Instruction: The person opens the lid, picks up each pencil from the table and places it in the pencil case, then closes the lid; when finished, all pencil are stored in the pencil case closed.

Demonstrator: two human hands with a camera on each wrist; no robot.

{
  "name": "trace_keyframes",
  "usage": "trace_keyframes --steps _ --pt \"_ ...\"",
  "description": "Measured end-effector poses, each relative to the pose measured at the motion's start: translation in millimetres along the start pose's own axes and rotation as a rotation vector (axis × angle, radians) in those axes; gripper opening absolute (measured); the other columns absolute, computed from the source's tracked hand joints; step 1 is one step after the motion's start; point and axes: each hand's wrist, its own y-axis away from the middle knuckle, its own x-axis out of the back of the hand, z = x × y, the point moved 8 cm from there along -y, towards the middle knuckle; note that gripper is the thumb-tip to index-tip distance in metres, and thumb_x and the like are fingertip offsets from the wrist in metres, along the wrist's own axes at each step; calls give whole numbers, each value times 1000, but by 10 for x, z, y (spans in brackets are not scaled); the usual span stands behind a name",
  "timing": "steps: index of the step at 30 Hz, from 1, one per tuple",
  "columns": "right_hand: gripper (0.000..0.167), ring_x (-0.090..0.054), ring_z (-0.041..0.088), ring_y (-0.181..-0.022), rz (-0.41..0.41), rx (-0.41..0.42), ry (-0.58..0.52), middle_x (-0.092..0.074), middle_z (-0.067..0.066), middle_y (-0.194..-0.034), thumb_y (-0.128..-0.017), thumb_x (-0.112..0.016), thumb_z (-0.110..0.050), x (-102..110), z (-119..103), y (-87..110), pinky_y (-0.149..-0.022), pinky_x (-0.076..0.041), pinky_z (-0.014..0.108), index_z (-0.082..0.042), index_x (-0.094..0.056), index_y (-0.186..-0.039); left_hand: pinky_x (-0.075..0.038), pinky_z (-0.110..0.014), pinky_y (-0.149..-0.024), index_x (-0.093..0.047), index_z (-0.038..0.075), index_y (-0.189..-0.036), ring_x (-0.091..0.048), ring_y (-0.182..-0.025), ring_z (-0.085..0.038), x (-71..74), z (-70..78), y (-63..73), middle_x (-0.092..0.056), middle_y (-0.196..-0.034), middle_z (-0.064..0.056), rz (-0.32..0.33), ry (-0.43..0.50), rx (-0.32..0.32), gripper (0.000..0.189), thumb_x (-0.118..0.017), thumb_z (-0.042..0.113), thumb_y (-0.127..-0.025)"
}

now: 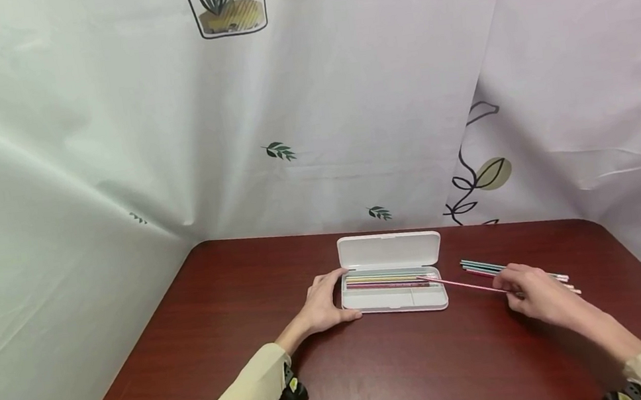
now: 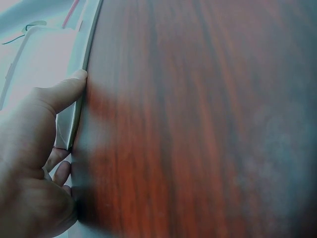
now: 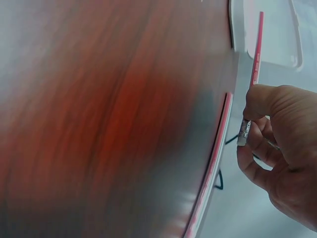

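Observation:
A white pencil case (image 1: 376, 299) stands on the table with its lid raised at the back. Several pencils (image 1: 381, 280), yellow and dark red among them, lie in its rear part. My left hand (image 1: 322, 303) grips the case's left end, thumb at the front corner and fingers toward the back; the left wrist view shows the thumb (image 2: 69, 91) on the case edge. Between thumb and fingers my right hand (image 1: 539, 293) pinches a pink pencil (image 3: 257, 52) near its silver-ringed end. That pencil points left, its far tip over the case's right side.
Right of the case several more pencils (image 1: 481, 266), teal and red, lie on the table, partly hidden under my right hand. The dark red-brown wooden table (image 1: 413, 369) meets a white printed curtain (image 1: 347, 123) at the back and sides.

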Motion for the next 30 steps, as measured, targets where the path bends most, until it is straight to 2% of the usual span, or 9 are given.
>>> trace_keyframes --steps 8,20,30 --pt "38 -45 1 -69 -19 10 -6 -50 -15 -81 -61 -72 11 -106 -103 -153 -56 -40 24 -16 -66 -87 -31 -52 -102 -46 5 -144 -44 -125 -34 -12 -10 -2 -55 -139 -12 1 -8 1 91 -91 30 -69" --pt "34 -45 5 -70 -92 -3 -55 -50 -10 -78 -66 -72 11 -270 -222 -381 -57 -41 27 -15 -66 -88 -31 -52 -103 -45 4 -145 -43 -125 -33 -11 -5 -3 -54 -139 -12 -3 -13 6 92 -91 30 -69" --pt "28 -48 8 -74 -162 -51 -45 -53 -11 -83 -72 -70 10 -446 -302 -586 -63 -44 30 -14 -68 -87 -30 -53 -103 -45 4 -145 -43 -126 -33 -12 -6 0 -54 -139 -12 -7 -12 15 91 -91 29 -70"
